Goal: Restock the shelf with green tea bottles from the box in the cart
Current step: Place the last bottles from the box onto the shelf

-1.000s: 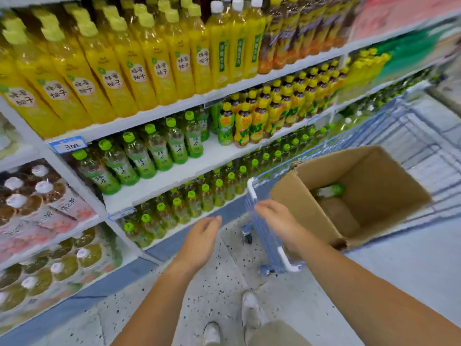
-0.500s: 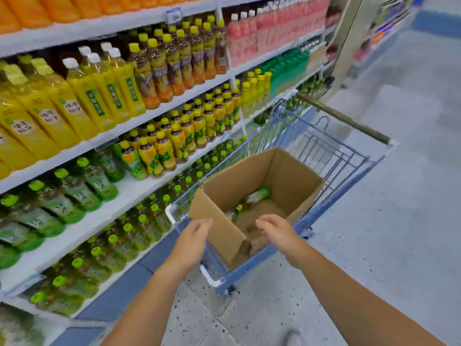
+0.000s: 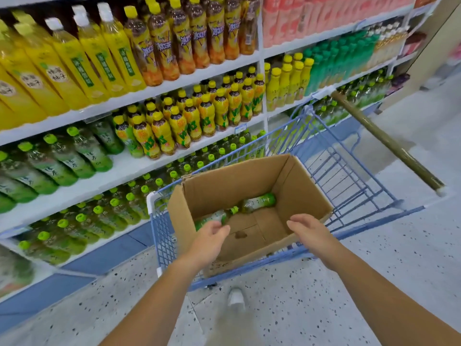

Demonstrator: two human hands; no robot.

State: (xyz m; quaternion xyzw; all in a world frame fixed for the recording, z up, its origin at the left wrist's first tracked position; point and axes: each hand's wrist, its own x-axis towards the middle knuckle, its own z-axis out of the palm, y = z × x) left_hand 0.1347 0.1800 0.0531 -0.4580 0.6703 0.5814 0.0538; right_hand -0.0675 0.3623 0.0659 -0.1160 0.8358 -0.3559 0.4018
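Note:
An open cardboard box (image 3: pixel 306 188) sits in a blue wire cart (image 3: pixel 349 176). Two green tea bottles lie on their sides on the box floor: one (image 3: pixel 258 203) near the middle and one (image 3: pixel 214 217) to its left, partly hidden behind my left hand. My left hand (image 3: pixel 209 242) hovers over the box's near left corner, fingers apart and holding nothing. My right hand (image 3: pixel 310 233) reaches over the near right rim, also open and apart from the bottles. Rows of green tea bottles (image 3: pixel 59 158) stand on the white shelf (image 3: pixel 107 181) at left.
Yellow and brown drink bottles (image 3: pixel 189 121) fill the upper shelves. More green-capped bottles (image 3: pixel 99 216) line the bottom shelf. The cart's handle (image 3: pixel 389 143) juts to the far right. Speckled floor (image 3: pixel 324 295) lies beneath, with my shoe (image 3: pixel 235 297) below the cart.
The view swung right from the shelf toward the cart. Both hands moved forward from in front of the cart to over the open box, the left one nearing a bottle.

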